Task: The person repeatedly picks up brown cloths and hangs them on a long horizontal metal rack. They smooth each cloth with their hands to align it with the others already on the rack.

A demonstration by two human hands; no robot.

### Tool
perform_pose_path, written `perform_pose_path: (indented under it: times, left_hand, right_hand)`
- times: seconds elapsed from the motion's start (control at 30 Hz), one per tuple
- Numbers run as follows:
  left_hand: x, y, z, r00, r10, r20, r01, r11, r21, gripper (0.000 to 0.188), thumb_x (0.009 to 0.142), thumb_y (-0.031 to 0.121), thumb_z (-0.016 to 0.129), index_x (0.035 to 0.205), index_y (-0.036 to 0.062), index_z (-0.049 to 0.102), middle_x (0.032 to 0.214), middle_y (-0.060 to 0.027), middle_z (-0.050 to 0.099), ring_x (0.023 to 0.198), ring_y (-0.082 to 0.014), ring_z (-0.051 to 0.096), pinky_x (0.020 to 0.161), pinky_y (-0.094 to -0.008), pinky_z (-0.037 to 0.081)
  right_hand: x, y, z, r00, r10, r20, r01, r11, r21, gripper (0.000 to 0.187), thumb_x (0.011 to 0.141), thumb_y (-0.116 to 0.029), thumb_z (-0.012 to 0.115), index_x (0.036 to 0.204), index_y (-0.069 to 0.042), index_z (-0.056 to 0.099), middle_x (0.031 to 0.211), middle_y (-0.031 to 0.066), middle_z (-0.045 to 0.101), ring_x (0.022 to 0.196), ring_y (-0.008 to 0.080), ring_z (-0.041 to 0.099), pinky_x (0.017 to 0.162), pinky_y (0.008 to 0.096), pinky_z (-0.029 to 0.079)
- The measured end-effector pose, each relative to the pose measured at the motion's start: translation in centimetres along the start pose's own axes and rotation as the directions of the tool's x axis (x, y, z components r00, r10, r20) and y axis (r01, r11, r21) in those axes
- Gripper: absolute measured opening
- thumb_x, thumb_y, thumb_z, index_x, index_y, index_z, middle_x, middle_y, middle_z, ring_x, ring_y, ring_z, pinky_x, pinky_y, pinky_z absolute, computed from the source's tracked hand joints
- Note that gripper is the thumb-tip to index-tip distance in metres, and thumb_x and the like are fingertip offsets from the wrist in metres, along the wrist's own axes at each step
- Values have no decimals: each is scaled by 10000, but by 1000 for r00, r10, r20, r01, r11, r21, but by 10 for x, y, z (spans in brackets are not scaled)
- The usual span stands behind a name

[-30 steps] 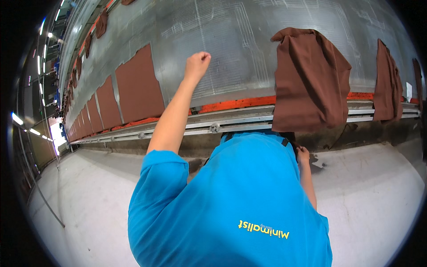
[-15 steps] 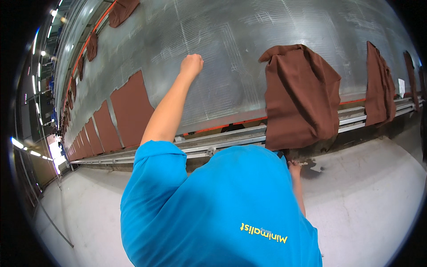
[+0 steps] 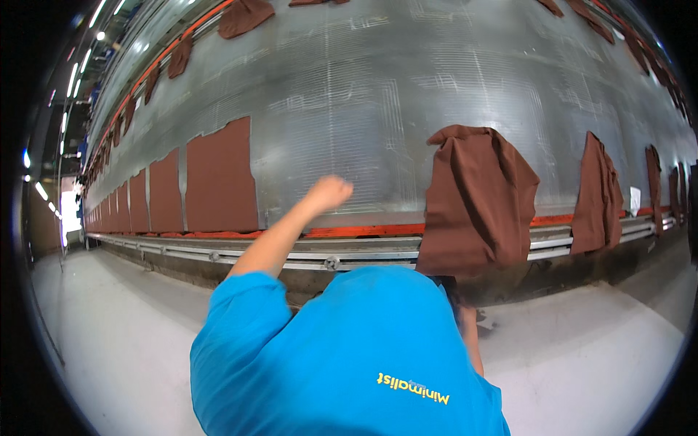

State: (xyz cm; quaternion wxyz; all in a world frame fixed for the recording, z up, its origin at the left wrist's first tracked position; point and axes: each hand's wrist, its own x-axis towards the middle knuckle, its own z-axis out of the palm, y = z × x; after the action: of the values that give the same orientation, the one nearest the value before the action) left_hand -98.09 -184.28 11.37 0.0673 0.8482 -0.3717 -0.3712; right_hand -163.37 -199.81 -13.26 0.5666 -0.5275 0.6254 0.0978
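Note:
My left hand [image 3: 333, 192] is closed, slightly blurred, over the bare grey metal table [image 3: 392, 171]. Whatever its fingers may hold is hidden. Low beside my body on the right is my right hand [image 3: 467, 317], mostly hidden, with its fingers not readable. Right of my left hand, a crumpled brown fabric piece [image 3: 480, 203] hangs over the table's front edge. A flat brown fabric panel [image 3: 222, 178] lies to the left, smooth on the metal.
Several more flat panels [image 3: 166, 192] line the table leftward. Another folded fabric piece [image 3: 598, 196] drapes over the edge at the right. Metal rails [image 3: 349, 251] and an orange strip [image 3: 363, 231] run along the front, above a pale floor [image 3: 567, 341]. More brown pieces [image 3: 246, 16] lie along the far edge.
My left hand has come down and nearer, toward the table's front edge. The view has shifted, showing more of the table's far side. The fabric pieces keep their places on the table.

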Motion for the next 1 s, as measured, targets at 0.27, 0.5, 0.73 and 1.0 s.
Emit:
perform_pose_path:
  times: [0.27, 0.5, 0.73, 1.0]
  left_hand:
    - [-311, -21, 97, 385, -474, 792, 572, 796, 199, 398, 962, 375, 654, 912, -16, 706, 828, -152, 724, 638, -252, 696, 571, -382, 596]
    - [-290, -36, 55, 837, -498, 228, 526, 846, -85, 543, 1012, 503, 564, 1085, -12, 721, 989, -212, 759, 919, -386, 732, 804, -480, 582]
    - [-171, -20, -27, 948, -22, -317, -176, 795, -581, 465, 1048, 397, 591, 1300, 11, 661, 1198, -185, 731, 1124, -307, 702, 953, -422, 557]
    - [-102, -3, 2, 987, 17, -159, -159, 10, -987, 759, 1072, 628, 405, 1490, -4, 463, 1337, -193, 611, 1174, -280, 645, 1020, -413, 536]
  right_hand:
    - [-28, -31, -202, 905, 293, -310, 48, 653, 756, 566, 1111, -381, 305, 1377, 28, 591, 1395, 209, 629, 1276, 375, 613, 1130, 548, 466]
    - [-208, -361, -271, 665, -143, -733, 683, 515, 519, 461, 1092, -392, 508, 1260, 33, 576, 1291, 226, 595, 1187, 410, 616, 947, 542, 575]
    - [-316, -505, -130, 4, -667, -745, 953, 229, -199, 529, 1049, -250, 600, 1535, -71, 492, 1414, 214, 565, 1239, 362, 614, 1001, 441, 577]
    - [-376, -582, 3, -44, -840, -542, 835, 267, -481, 1000, 922, -703, 638, 1471, 118, 486, 1355, 269, 618, 1219, 374, 638, 1040, 428, 526]
